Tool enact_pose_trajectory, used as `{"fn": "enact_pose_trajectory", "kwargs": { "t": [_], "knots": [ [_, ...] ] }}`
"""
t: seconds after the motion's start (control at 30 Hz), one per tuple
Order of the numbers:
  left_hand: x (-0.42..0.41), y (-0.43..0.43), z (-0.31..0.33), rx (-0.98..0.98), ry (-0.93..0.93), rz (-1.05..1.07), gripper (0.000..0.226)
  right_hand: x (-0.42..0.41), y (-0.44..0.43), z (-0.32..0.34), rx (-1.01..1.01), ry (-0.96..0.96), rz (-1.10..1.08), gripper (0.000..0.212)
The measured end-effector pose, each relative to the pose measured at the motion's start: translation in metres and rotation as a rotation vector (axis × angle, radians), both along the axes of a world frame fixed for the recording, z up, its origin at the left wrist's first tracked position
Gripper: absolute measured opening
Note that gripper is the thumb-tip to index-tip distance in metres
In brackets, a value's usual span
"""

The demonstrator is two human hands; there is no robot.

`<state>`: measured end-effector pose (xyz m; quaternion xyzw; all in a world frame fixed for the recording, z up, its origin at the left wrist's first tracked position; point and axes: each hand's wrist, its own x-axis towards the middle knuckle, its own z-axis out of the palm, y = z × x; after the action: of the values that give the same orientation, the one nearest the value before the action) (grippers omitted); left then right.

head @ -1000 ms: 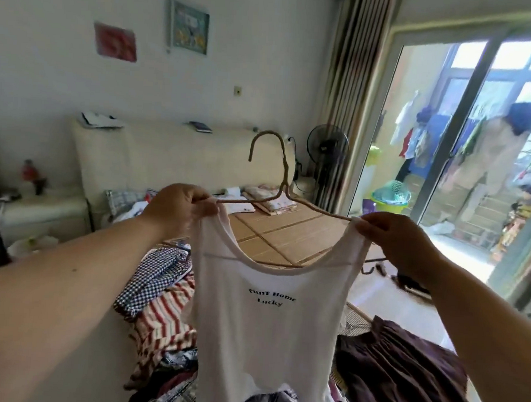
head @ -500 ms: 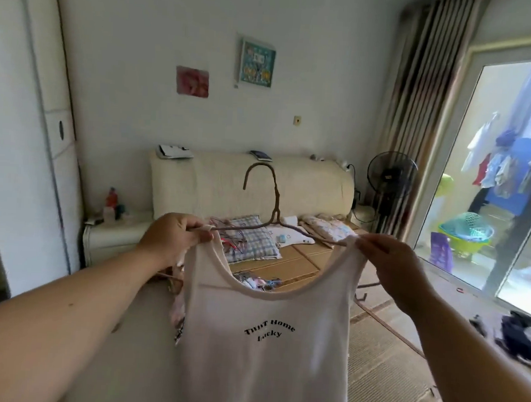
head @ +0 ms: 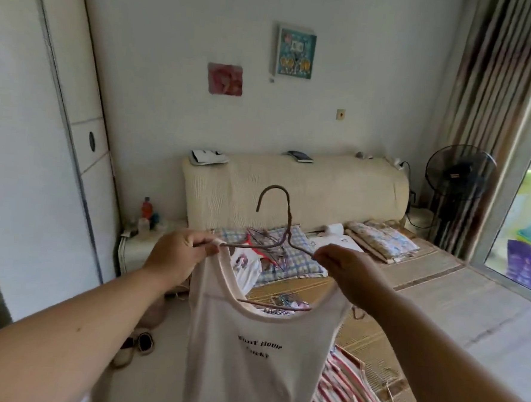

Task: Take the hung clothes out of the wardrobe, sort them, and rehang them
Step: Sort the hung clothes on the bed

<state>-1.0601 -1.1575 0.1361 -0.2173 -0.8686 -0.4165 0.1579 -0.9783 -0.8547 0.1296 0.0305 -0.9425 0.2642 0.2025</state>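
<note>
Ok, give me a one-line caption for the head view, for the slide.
Left hand and right hand hold a white tank top on a wire hanger, with the bed behind.

white printed tank top on thin wire hanger | blue checked pillow behind it on mat-covered bed | black pedestal fan right of cream padded headboard | white wardrobe at left

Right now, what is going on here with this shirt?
A person holds a white top on a wire hanger, out in front. The left hand pinches one hanger end with a strap; the right hand grips the other shoulder. Striped clothes lie below on the bed. The top is not yet in the wardrobe.
</note>
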Motion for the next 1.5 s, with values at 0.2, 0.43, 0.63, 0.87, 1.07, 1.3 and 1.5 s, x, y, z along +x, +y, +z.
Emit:
{"fn": "enact_pose_trajectory", "kwargs": {
  "t": [0.2,0.43,0.63,0.87,1.07,1.3,1.5],
  "knots": [
    [-0.07,-0.019,0.024,-0.091,0.157,0.0,0.007,-0.105,-0.014,0.003,0.005,0.063,-0.014,0.02],
    [-0.211,-0.046,0.003,-0.345,-0.071,0.057,0.041,-0.222,-0.045,-0.002,0.045,0.085,0.018,0.017],
    [-0.344,-0.069,-0.039,-0.319,0.0,-0.011,0.018,-0.328,-0.071,-0.046,-0.029,0.0,-0.027,0.018],
    [-0.476,-0.087,-0.056,-0.358,0.013,-0.136,0.017,-0.417,-0.086,-0.104,-0.092,-0.174,-0.172,0.018],
    [-0.576,-0.058,-0.083,-0.431,0.011,-0.21,0.017,-0.497,-0.077,-0.137,-0.119,-0.287,-0.258,0.018],
    [-0.711,0.004,-0.131,-0.558,-0.191,-0.248,0.022,-0.608,-0.034,-0.192,-0.221,-0.516,-0.306,0.015],
    [-0.796,0.062,-0.147,-0.697,-0.241,-0.268,0.028,-0.696,0.013,-0.206,-0.188,-0.671,-0.33,0.014]
  ]
}}
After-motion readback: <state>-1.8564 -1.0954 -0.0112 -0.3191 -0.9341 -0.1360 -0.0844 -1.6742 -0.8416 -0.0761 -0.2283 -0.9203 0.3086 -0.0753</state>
